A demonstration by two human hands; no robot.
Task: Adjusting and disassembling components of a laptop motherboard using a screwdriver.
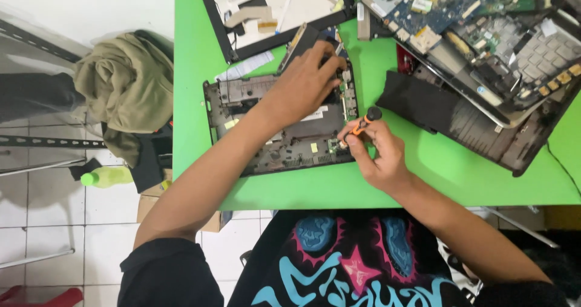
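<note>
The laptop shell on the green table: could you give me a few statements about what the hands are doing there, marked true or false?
1. The right hand holds a small orange-and-black screwdriver. True.
2. The left hand rests on the open laptop shell. True.
3. The table is red. False: it is green.
4. The screwdriver tip points at the floor tiles. False: it points at the shell's near right corner.

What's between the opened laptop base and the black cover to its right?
Head view: bare green table, crossed only by the right hand and its orange screwdriver.
</note>
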